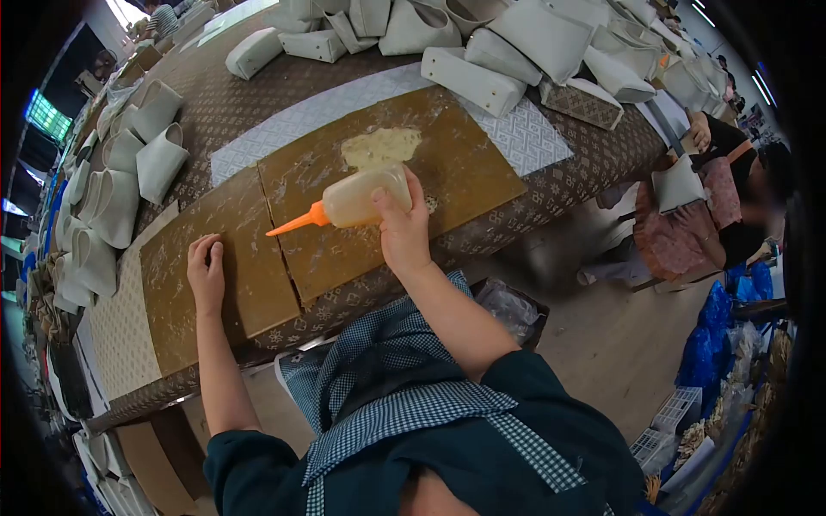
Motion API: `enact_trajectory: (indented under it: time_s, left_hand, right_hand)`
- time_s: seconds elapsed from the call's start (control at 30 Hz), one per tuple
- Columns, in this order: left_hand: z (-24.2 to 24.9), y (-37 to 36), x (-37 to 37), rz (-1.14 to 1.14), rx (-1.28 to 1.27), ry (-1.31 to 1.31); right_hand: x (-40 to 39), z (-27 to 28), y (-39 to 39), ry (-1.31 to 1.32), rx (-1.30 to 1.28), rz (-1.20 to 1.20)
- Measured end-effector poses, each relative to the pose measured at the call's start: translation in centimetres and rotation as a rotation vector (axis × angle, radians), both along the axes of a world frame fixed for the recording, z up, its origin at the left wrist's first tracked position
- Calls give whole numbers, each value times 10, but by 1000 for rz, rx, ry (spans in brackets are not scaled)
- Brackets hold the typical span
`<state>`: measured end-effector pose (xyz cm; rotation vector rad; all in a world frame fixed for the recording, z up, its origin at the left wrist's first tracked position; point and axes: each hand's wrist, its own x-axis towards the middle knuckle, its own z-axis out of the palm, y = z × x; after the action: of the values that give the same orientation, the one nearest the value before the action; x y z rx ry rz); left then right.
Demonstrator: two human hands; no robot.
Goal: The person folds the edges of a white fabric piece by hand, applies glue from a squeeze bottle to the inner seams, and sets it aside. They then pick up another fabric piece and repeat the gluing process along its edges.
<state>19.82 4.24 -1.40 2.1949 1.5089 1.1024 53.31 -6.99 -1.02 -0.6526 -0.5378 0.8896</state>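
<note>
In my right hand [403, 225] is a squeeze bottle [366, 196] with a long orange nozzle, held on its side above the brown board [344, 249]. The nozzle tip points left and slightly down. Pale liquid shows through the bottle's cloudy wall. My left hand [206, 273] rests on the left part of the board, its fingers curled in and nothing visible in them. A cream-coloured patch of dried or spread glue [381, 148] lies on the board beyond the bottle. Whitish smears mark much of the board.
White bags [422, 30] are heaped along the far side of the patterned table [202, 73]. More white bags [112, 206] line the left. At right a seated co-worker [731, 189] holds a white piece. Blue plastic bags [707, 331] and white baskets [675, 410] stand lower right.
</note>
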Motion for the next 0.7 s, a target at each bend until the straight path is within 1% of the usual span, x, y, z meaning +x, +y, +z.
enact_trajectory:
  time_s: [0.17,0.33,0.4,0.43,0.5,0.6,0.63,0.7]
  left_hand:
    - [-3,4,1,35,42,16]
    - [0,3,4,48,86,80]
    - [-2,5,2,33,76,57]
    - [-2,7,2,43,121,94]
    - [-4,13,0,48,107,82]
    - [-5,-3,6,76,71,70]
    - [3,-1,7,80,83,74]
    - [-2,5,3,68,78,38]
  right_hand:
    - [0,-2,0,-29,-1,-2]
    - [0,-1,-2,39,-5,9]
    - [-1,0,-1,63,3,9]
    - [-1,0,-1,62,8,8]
    - [1,-1,3,48,2,-5]
    - [-2,-3,-1,19,-39,3]
    - [-1,-1,-1,21,-33,10]
    - [0,6,-2,63,-27,42]
